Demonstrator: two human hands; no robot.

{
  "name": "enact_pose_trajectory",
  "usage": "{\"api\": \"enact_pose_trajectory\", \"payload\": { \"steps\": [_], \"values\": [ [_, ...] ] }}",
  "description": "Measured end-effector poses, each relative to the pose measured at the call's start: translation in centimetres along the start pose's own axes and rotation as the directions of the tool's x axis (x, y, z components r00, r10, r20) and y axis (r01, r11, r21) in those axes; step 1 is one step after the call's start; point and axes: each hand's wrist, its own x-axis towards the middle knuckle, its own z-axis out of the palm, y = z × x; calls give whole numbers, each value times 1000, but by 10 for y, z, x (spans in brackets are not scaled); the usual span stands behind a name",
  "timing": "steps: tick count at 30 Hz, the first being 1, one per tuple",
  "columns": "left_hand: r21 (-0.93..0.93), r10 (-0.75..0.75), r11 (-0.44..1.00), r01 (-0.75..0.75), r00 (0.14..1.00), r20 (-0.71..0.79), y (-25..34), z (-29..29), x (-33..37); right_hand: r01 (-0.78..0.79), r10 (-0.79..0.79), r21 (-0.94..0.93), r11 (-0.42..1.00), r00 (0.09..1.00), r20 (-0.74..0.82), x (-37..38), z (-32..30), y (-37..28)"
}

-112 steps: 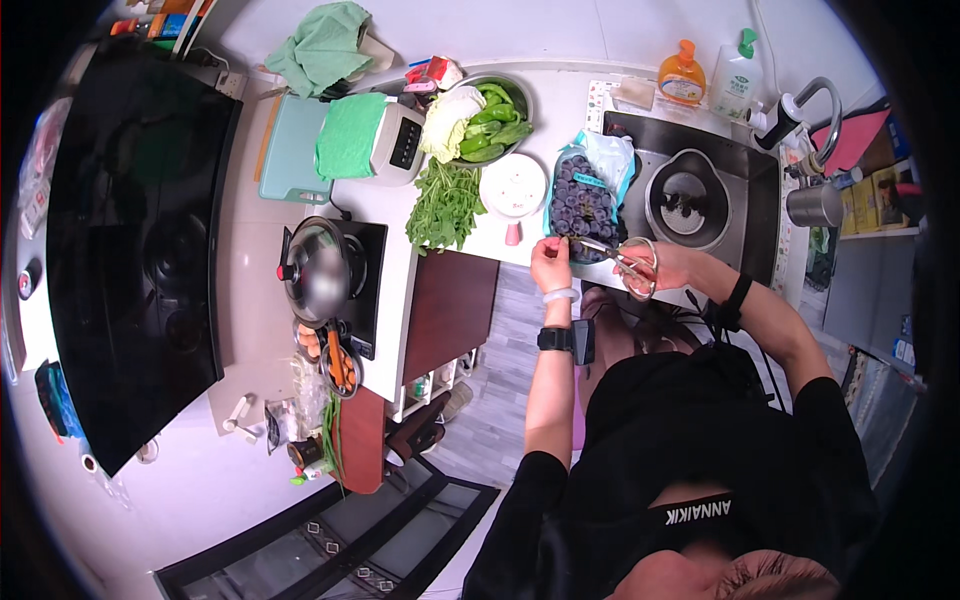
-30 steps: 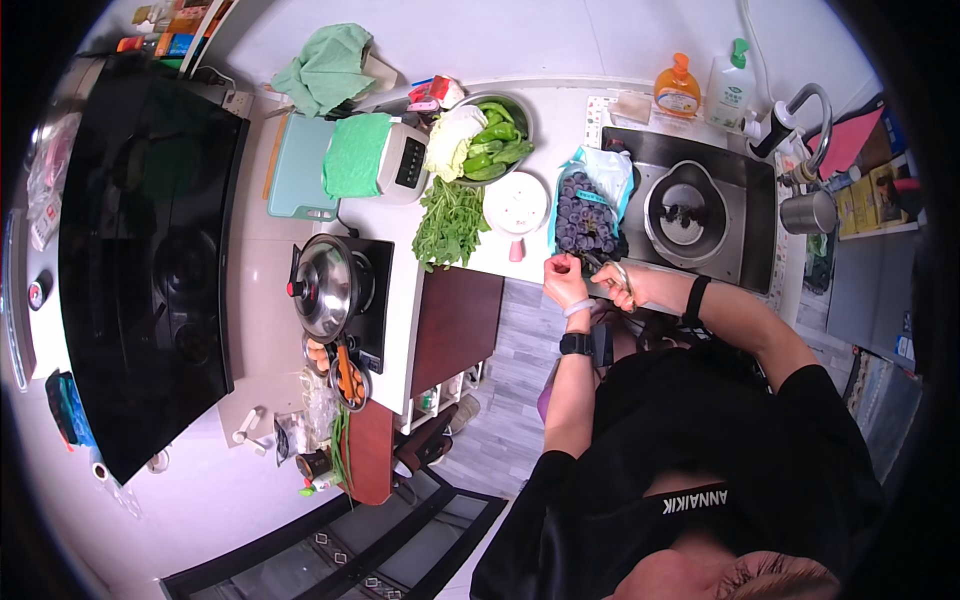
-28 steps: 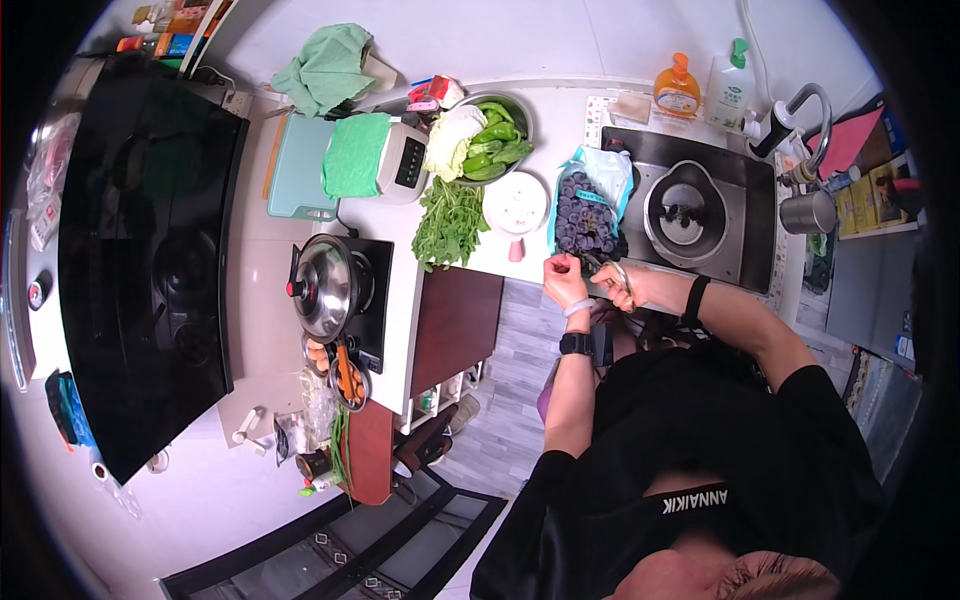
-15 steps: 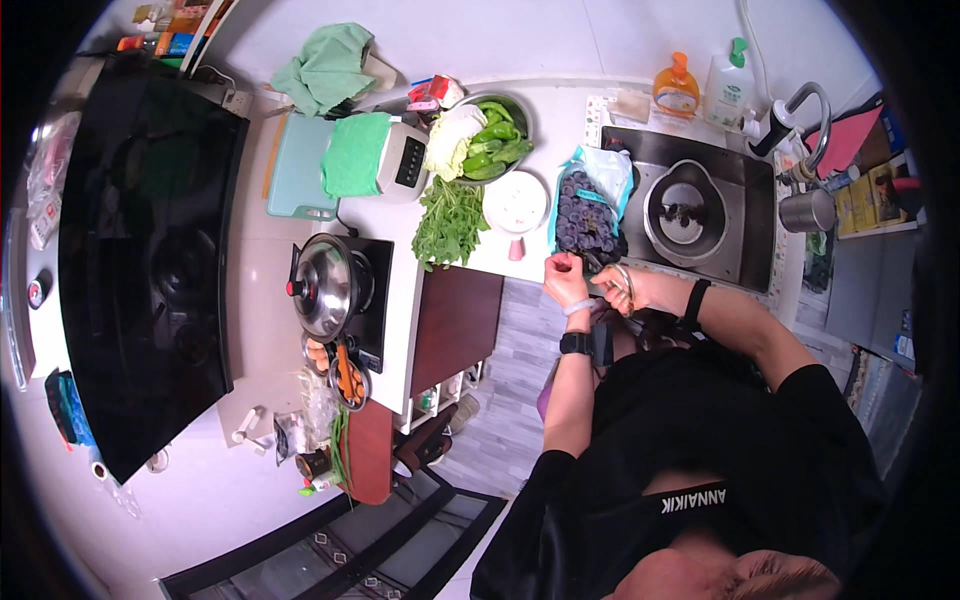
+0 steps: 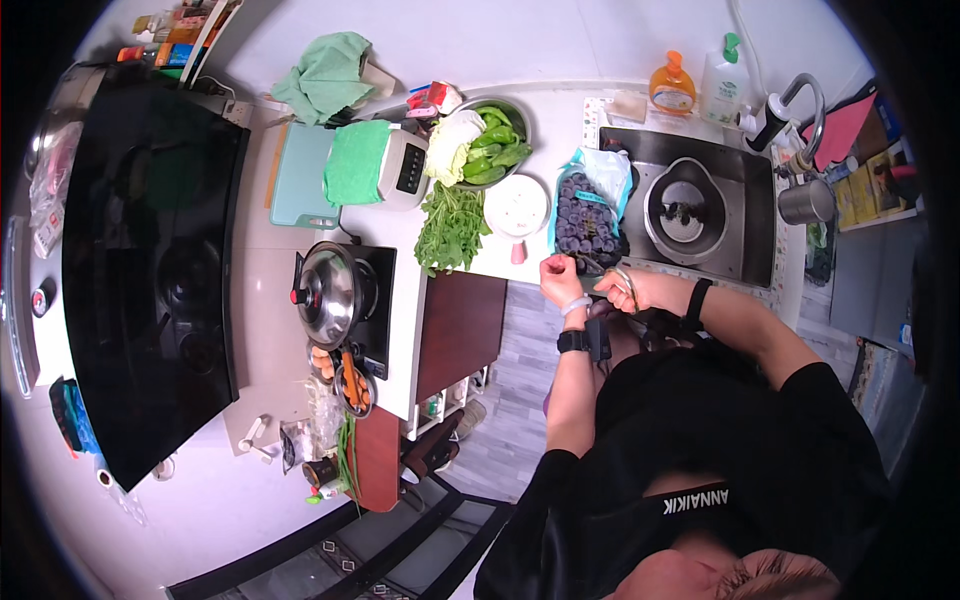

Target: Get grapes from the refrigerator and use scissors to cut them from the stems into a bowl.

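A bunch of dark purple grapes [image 5: 585,222] lies in an opened blue and clear plastic bag [image 5: 612,172] at the counter's front edge, left of the sink. My left hand [image 5: 560,279] is closed in a pinch at the bunch's near end; what its fingertips hold is too small to make out. Beside it, my right hand [image 5: 640,289] is closed round the looped metal handles of scissors [image 5: 625,284], the tips pointing toward the grapes. In the sink, a round metal pot [image 5: 652,215] holds several dark grapes [image 5: 685,214].
Left of the grapes stand a white round lidded container [image 5: 515,204], leafy greens [image 5: 447,228] and a bowl of green peppers [image 5: 497,145]. The metal sink [image 5: 752,245] has a faucet [image 5: 820,130] at right. Further left, a lidded pan [image 5: 330,292] sits on a cooktop [image 5: 379,325].
My left hand has shifted slightly left along the near end of the bunch. The right hand with the scissors stays almost in place. The whole view has tilted slightly.
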Motion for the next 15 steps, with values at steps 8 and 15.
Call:
{"api": "enact_pose_trajectory", "payload": {
  "steps": [8,15],
  "values": [
    [-131,-29,991,32,999,26,2,-15,2,-61,77,-69,996,963,259,-51,-1,2],
    [-262,-158,940,218,960,232,32,-26,22,133,-267,-736,664,961,-67,-154,13,4]
  ]
}}
